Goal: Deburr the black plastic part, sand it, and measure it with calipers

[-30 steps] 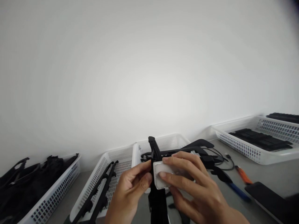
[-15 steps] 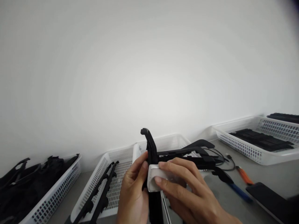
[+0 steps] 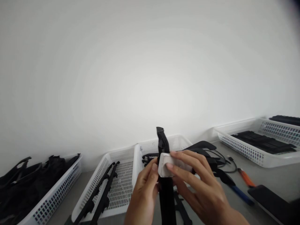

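My left hand (image 3: 145, 190) is closed around a long black plastic part (image 3: 167, 197) that points up and away from me, its narrow bent end on top. My right hand (image 3: 201, 184) pinches a folded white cloth-like pad (image 3: 164, 167) and presses it against the near face of that part. The fingers of the right hand lie over the pad's right side, hiding some of it. Behind the hands, several black plastic parts (image 3: 199, 146) lie across and beside a white basket (image 3: 138, 156).
Black parts fill a basket (image 3: 56, 190) at left. Two long black strips (image 3: 105, 193) rest in another white basket (image 3: 124, 187). At right are a basket (image 3: 260, 159) of flat black parts, a cable (image 3: 232, 165), an orange-handled tool (image 3: 246, 177), a blue handle (image 3: 242, 195) and a dark flat object (image 3: 269, 200).
Both hands have shifted right and slightly up in view with the black part. The part has turned, so its bent top shows from another side. The pad stays against it.
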Available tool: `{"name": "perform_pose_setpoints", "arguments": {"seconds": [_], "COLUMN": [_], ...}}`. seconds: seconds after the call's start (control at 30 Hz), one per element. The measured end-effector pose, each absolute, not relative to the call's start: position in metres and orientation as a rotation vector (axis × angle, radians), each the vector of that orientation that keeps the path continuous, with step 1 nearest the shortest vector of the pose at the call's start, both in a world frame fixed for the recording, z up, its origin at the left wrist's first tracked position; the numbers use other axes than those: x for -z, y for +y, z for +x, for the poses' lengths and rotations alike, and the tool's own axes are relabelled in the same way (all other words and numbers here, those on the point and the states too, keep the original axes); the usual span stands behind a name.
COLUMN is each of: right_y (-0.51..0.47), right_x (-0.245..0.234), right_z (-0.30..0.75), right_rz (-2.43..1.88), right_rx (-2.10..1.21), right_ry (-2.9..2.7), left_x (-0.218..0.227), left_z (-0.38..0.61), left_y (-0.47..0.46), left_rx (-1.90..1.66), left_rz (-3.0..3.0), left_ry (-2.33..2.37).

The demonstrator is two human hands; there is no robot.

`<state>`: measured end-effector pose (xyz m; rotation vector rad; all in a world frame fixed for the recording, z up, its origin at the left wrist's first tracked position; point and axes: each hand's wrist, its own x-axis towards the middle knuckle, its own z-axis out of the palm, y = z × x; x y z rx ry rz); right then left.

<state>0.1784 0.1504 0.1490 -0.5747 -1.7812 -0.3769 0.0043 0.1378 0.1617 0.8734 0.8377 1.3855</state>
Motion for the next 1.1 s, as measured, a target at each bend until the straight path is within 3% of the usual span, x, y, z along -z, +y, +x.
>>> {"name": "perform_pose_setpoints", "arguments": {"seconds": [0.13, 0.4, 0.83, 1.1], "right_y": [0.155, 0.148, 0.142, 0.14], "right_x": [-0.152, -0.161, -0.17, -0.171], "right_z": [0.187, 0.186, 0.193, 0.194], "right_rz": [-0.647, -0.641, -0.568, -0.576], "right_rx": [0.426, 0.287, 0.287, 0.269], "right_ry": [-1.698, -1.697, -1.832, -1.832], "left_x": [-0.161, -0.175, -0.171, -0.165], "left_z": [0.009, 0.0, 0.008, 0.008], "left_y": [0.131, 0.124, 0.134, 0.135], "left_rx": [-1.129, -1.084, -1.426, -1.46], "left_rz": [1.068, 1.067, 0.906, 0.943], "left_ry": [0.727, 0.729, 0.939, 1.034]}}
